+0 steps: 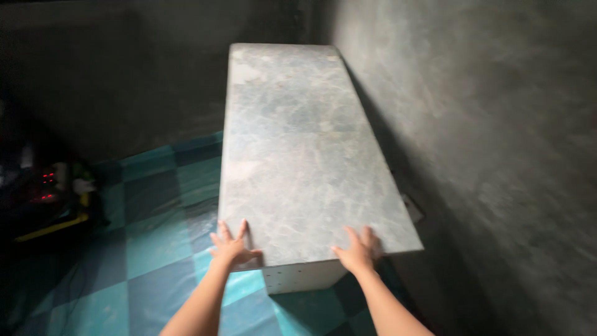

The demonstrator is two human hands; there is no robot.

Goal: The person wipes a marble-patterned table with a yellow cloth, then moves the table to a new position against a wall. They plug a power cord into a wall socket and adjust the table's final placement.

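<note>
Head view, looking down along a long grey marble-patterned table [298, 143]. The table runs lengthwise away from the viewer, its far end close to the dark back wall [124, 68]. Its right long side sits near a rough grey plastered wall [485, 124], with a shadowed gap between the two.

Left hand [232, 247]: laid flat on the table's near edge at the near-left corner, palm down, fingers spread wide and pointing away along the slab. It grips nothing.

Right hand [359, 250]: flat on the same near edge, toward the near-right corner, palm down, fingers loosely spread. It grips nothing either. The two hands are well apart, with bare tabletop between them.

Below the near edge, between the hands, a pale end panel [298, 279] of the table shows, dotted with rows of small holes.

Floor [155, 249] left of the table: teal and dark blue chequered covering, glossy. Further left of the table, in deep shadow, a dark object with small red lights [46, 186] and a yellow edge; its kind cannot be told. Image slightly motion-blurred at the right wall.
</note>
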